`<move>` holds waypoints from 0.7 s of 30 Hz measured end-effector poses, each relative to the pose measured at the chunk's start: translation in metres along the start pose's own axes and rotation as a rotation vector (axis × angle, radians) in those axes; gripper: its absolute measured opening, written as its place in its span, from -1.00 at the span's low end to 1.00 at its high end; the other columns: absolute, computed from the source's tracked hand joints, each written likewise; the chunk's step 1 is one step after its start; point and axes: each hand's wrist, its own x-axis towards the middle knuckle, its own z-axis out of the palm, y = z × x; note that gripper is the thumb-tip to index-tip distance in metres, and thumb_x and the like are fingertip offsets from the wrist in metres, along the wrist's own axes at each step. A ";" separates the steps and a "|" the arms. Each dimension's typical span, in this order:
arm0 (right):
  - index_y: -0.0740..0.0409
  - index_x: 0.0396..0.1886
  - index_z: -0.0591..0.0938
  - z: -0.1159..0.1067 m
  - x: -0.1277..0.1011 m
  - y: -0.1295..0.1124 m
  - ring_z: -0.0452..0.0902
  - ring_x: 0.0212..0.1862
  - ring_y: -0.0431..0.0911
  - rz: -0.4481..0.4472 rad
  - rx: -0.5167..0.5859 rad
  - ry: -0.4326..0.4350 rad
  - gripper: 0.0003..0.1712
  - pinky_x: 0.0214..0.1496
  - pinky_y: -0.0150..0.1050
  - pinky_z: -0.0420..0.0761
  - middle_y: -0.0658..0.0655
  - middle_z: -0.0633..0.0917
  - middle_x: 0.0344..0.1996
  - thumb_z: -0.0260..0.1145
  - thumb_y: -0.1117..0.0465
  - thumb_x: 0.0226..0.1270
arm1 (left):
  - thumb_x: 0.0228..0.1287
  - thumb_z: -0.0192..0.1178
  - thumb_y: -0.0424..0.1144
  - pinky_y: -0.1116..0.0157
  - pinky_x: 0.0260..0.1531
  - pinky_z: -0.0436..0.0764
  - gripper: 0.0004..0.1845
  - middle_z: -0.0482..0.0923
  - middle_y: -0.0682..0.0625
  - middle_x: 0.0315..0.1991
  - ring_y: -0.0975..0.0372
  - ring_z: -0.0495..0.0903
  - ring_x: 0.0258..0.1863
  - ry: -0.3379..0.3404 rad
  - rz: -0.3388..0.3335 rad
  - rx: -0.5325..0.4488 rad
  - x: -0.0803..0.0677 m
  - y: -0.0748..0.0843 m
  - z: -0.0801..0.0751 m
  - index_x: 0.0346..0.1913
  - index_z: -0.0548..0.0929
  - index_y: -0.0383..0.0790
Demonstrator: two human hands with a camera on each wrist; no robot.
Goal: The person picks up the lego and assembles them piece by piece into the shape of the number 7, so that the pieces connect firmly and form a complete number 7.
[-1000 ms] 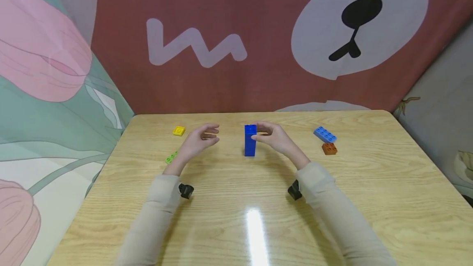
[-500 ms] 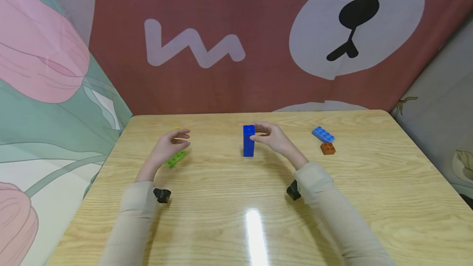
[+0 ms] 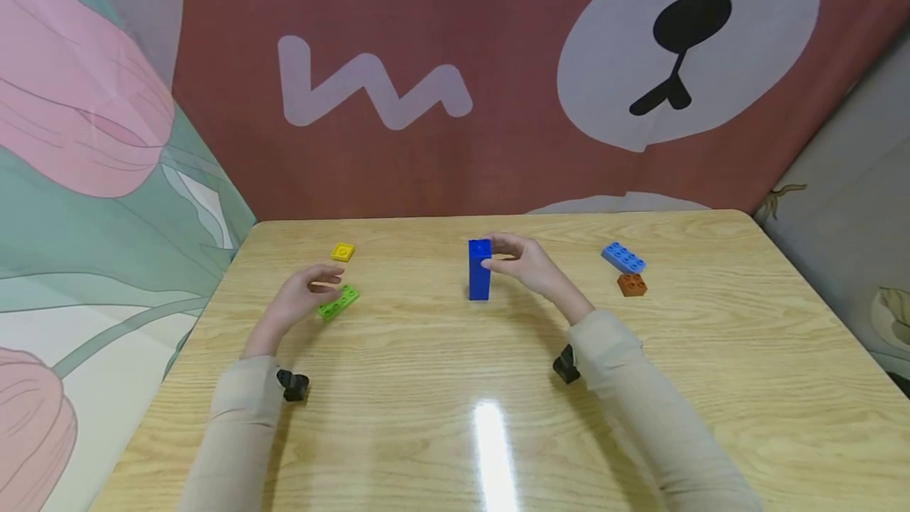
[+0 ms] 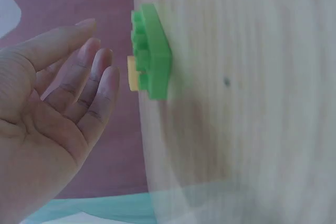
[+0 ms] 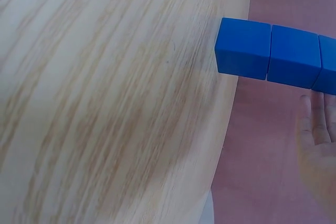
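A tall blue brick tower [image 3: 479, 270] stands upright at the table's middle back. My right hand [image 3: 492, 254] holds its top block from the right with curled thumb and fingertips. In the right wrist view the blue tower [image 5: 273, 56] lies just above my right hand's fingers [image 5: 316, 129]. A flat green brick [image 3: 339, 303] lies at the left. My left hand [image 3: 329, 281] hovers just beside it, relaxed and holding nothing. The left wrist view shows the bare palm of that left hand [image 4: 100, 51] close to the green brick [image 4: 152, 51].
A small yellow brick [image 3: 343, 251] lies behind the green one, also visible as the yellow brick [image 4: 133, 73]. At the right back sit a light blue brick [image 3: 623, 257] and a brown brick [image 3: 632, 284]. The wooden table [image 3: 455, 417] is walled by printed cloth.
My left hand has drawn away from the tower, leftward and toward me, down beside the green brick. The right hand and tower have stayed in place.
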 end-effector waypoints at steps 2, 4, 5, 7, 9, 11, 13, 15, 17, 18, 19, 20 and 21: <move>0.19 0.38 0.34 0.000 -0.001 0.000 0.35 0.34 0.16 0.002 0.002 0.000 -0.33 0.33 0.07 0.44 0.28 0.47 0.28 0.29 0.13 0.32 | 0.35 0.13 -0.34 0.05 0.07 0.61 -0.52 0.44 -0.36 0.21 -0.16 0.50 0.15 -0.002 -0.015 0.014 0.000 -0.003 0.000 0.31 0.38 -0.35; 0.19 0.38 0.34 0.000 -0.001 0.000 0.35 0.34 0.16 0.000 0.004 0.000 -0.33 0.34 0.07 0.44 0.28 0.46 0.29 0.29 0.12 0.33 | 0.35 0.14 -0.32 0.04 0.06 0.60 -0.51 0.44 -0.36 0.21 -0.16 0.49 0.15 0.001 -0.028 0.042 -0.001 -0.006 -0.001 0.30 0.39 -0.35; 0.19 0.38 0.34 0.000 -0.001 0.001 0.35 0.34 0.16 0.000 0.007 0.000 -0.33 0.33 0.07 0.44 0.28 0.47 0.29 0.29 0.13 0.32 | 0.34 0.15 -0.31 0.03 0.07 0.59 -0.51 0.44 -0.36 0.20 -0.16 0.49 0.15 0.001 -0.033 0.053 -0.001 -0.007 -0.001 0.30 0.39 -0.35; 0.18 0.37 0.35 0.001 -0.001 0.001 0.35 0.34 0.15 0.000 0.010 0.001 -0.34 0.33 0.07 0.45 0.27 0.48 0.28 0.29 0.12 0.32 | 0.33 0.17 -0.29 0.01 0.09 0.57 -0.51 0.45 -0.37 0.19 -0.16 0.48 0.14 0.001 -0.036 0.080 -0.002 -0.010 -0.002 0.28 0.41 -0.36; 0.18 0.37 0.35 0.001 -0.001 0.001 0.36 0.33 0.14 -0.002 0.013 0.002 -0.34 0.32 0.06 0.45 0.26 0.48 0.27 0.29 0.12 0.32 | 0.31 0.19 -0.27 -0.01 0.10 0.54 -0.50 0.47 -0.38 0.16 -0.16 0.48 0.13 -0.005 -0.033 0.106 -0.003 -0.012 -0.002 0.26 0.43 -0.38; 0.17 0.37 0.35 0.001 -0.001 0.001 0.37 0.33 0.13 -0.004 0.011 0.002 -0.34 0.32 0.06 0.45 0.26 0.49 0.27 0.29 0.11 0.32 | 0.29 0.21 -0.25 -0.04 0.13 0.51 -0.48 0.47 -0.39 0.16 -0.18 0.47 0.13 -0.026 -0.033 0.117 -0.004 -0.013 -0.002 0.26 0.42 -0.40; 0.16 0.37 0.35 0.001 0.000 0.002 0.37 0.32 0.12 -0.004 0.012 0.003 -0.34 0.32 0.06 0.46 0.25 0.49 0.26 0.29 0.10 0.32 | 0.28 0.23 -0.22 -0.05 0.13 0.50 -0.45 0.46 -0.39 0.17 -0.19 0.46 0.14 -0.052 -0.042 0.128 -0.005 -0.014 -0.002 0.27 0.41 -0.40; 0.16 0.37 0.35 0.001 0.000 0.003 0.37 0.32 0.13 -0.005 0.011 0.003 -0.34 0.32 0.06 0.46 0.25 0.49 0.27 0.29 0.10 0.32 | 0.27 0.24 -0.18 -0.06 0.15 0.48 -0.41 0.43 -0.39 0.19 -0.20 0.44 0.15 -0.081 -0.058 0.135 -0.005 -0.015 -0.002 0.29 0.39 -0.39; 0.15 0.37 0.36 0.001 0.000 0.003 0.38 0.32 0.12 -0.003 0.013 0.005 -0.34 0.32 0.06 0.46 0.25 0.49 0.27 0.30 0.11 0.32 | 0.26 0.27 -0.15 -0.06 0.15 0.48 -0.37 0.42 -0.38 0.20 -0.19 0.42 0.16 -0.102 -0.073 0.149 -0.003 -0.017 -0.001 0.31 0.37 -0.37; 0.15 0.37 0.36 0.001 0.000 0.003 0.38 0.32 0.11 -0.002 0.010 0.007 -0.34 0.32 0.05 0.46 0.24 0.49 0.27 0.30 0.10 0.32 | 0.25 0.27 -0.14 -0.06 0.14 0.48 -0.36 0.41 -0.38 0.20 -0.19 0.42 0.15 -0.109 -0.076 0.158 -0.003 -0.018 -0.001 0.31 0.37 -0.37; 0.15 0.37 0.35 0.001 0.000 0.003 0.38 0.32 0.11 0.000 0.009 0.009 -0.34 0.32 0.05 0.46 0.24 0.49 0.27 0.30 0.10 0.32 | 0.24 0.28 -0.14 -0.05 0.14 0.48 -0.36 0.42 -0.37 0.20 -0.18 0.42 0.15 -0.111 -0.081 0.164 -0.003 -0.018 0.000 0.31 0.37 -0.36; 0.14 0.37 0.35 0.001 0.000 0.003 0.38 0.32 0.11 0.002 0.009 0.011 -0.33 0.32 0.05 0.46 0.24 0.49 0.27 0.30 0.10 0.31 | 0.23 0.29 -0.14 -0.05 0.14 0.48 -0.35 0.42 -0.37 0.19 -0.17 0.43 0.14 -0.115 -0.079 0.175 -0.002 -0.019 0.000 0.31 0.37 -0.36; 0.14 0.37 0.36 0.001 0.001 0.003 0.38 0.32 0.10 0.004 0.008 0.012 -0.33 0.33 0.05 0.45 0.23 0.49 0.27 0.30 0.10 0.31 | 0.22 0.29 -0.15 -0.05 0.13 0.48 -0.35 0.42 -0.37 0.19 -0.17 0.43 0.14 -0.116 -0.080 0.182 -0.002 -0.019 0.001 0.31 0.37 -0.36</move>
